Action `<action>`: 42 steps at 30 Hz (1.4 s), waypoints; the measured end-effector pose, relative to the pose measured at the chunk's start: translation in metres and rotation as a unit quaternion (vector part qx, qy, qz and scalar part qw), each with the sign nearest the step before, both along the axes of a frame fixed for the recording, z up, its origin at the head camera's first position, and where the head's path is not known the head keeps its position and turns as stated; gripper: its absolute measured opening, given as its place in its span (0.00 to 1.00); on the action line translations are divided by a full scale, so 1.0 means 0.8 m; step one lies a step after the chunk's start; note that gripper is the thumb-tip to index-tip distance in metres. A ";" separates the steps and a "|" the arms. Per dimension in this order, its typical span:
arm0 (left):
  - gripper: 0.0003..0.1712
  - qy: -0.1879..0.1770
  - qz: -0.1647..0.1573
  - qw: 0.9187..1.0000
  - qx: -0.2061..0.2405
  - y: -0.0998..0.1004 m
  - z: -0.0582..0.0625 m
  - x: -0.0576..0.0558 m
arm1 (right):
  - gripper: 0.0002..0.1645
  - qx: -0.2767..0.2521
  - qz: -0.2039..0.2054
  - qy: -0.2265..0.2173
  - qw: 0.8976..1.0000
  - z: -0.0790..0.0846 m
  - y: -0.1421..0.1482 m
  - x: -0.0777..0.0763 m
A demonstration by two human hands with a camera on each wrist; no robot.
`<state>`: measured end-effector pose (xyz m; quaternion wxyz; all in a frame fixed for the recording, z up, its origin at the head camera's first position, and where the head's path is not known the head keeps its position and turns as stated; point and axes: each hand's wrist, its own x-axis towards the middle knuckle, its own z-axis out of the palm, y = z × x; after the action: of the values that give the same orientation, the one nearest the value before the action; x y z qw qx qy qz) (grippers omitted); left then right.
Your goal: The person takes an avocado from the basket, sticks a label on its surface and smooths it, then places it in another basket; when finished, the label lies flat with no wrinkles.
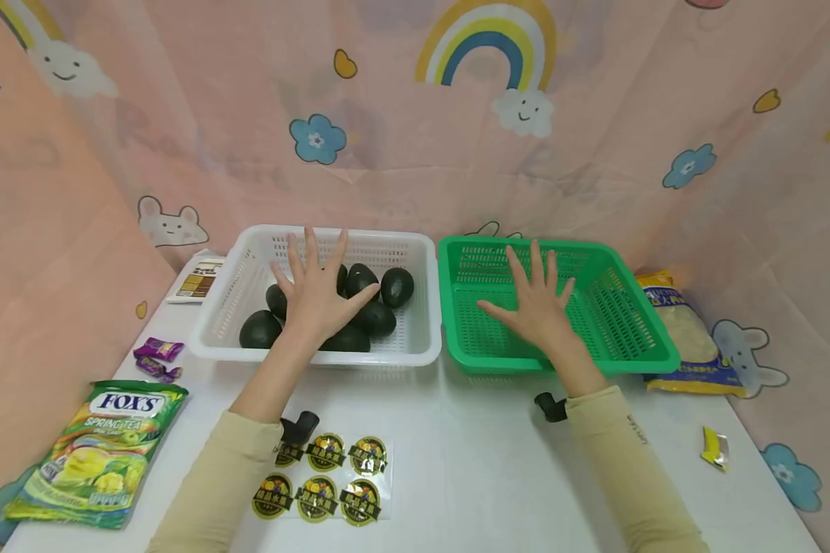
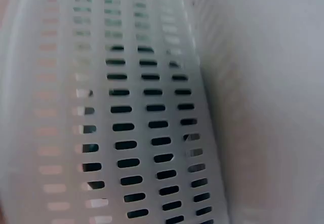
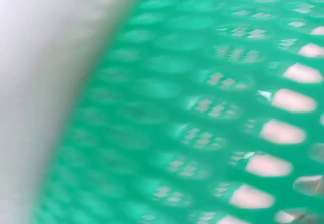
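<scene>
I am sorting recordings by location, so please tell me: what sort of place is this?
Probably a small staged tabletop set-up: a pink rainbow-print curtain hangs behind and beside a white table, and a white basket stands there within arm's reach.

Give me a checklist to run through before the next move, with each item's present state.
1. Left hand grips nothing, fingers spread over the white basket: ok.
2. Right hand grips nothing, fingers spread over the green basket: ok.
3. The green basket stands upright beside the white basket: ok.
4. Every dark fruit fully visible: not ok, left hand covers some.
5. Left hand clear of every dark fruit: cannot tell.
</scene>
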<state>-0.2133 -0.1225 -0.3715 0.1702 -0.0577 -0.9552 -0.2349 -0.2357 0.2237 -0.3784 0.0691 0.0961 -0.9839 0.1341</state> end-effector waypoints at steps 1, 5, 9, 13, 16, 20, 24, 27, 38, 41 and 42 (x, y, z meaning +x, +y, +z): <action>0.42 0.020 -0.022 0.998 0.050 -0.001 0.001 0.010 | 0.56 -0.015 0.025 -0.006 1.000 0.007 -0.004 0.000; 0.11 0.006 -0.145 0.951 0.273 -0.003 -0.002 0.063 | 0.32 -0.087 0.146 -0.029 0.985 0.049 -0.028 -0.003; 0.14 -0.178 -0.216 0.872 0.402 -0.008 -0.021 0.112 | 0.17 -0.128 0.262 -0.080 0.953 0.095 -0.070 -0.016; 0.23 -0.313 -0.185 0.826 0.430 -0.012 -0.047 0.130 | 0.14 -0.103 0.367 -0.161 0.910 0.122 -0.130 -0.043; 0.32 -0.349 -0.135 0.793 0.480 -0.013 -0.059 0.127 | 0.15 -0.088 0.421 -0.247 0.868 0.124 -0.181 -0.064; 0.34 -0.358 -0.081 0.741 0.563 -0.013 -0.065 0.120 | 0.16 -0.075 0.442 -0.363 0.816 0.103 -0.243 -0.081; 0.27 -0.356 -0.079 0.716 0.596 -0.016 -0.065 0.119 | 0.22 -0.022 0.426 -0.427 0.798 0.073 -0.285 -0.084; 0.25 -0.358 -0.091 0.716 0.592 -0.019 -0.064 0.119 | 0.27 0.027 0.404 -0.459 0.791 0.055 -0.304 -0.081; 0.24 -0.358 -0.094 0.728 0.577 -0.020 -0.064 0.117 | 0.56 0.110 0.335 -0.505 0.788 0.027 -0.311 -0.067; 0.23 -0.356 -0.096 0.730 0.575 -0.020 -0.065 0.117 | 0.60 0.095 0.333 -0.505 0.791 0.017 -0.306 -0.069; 0.23 -0.357 -0.095 0.730 0.575 -0.020 -0.065 0.117 | 0.60 0.092 0.339 -0.500 0.791 0.016 -0.305 -0.071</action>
<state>-0.1196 -0.1389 -0.4237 -0.2054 0.0487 -0.6176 -0.7576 -0.2925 -0.0204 -0.3657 -0.4916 0.3491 -0.7930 0.0875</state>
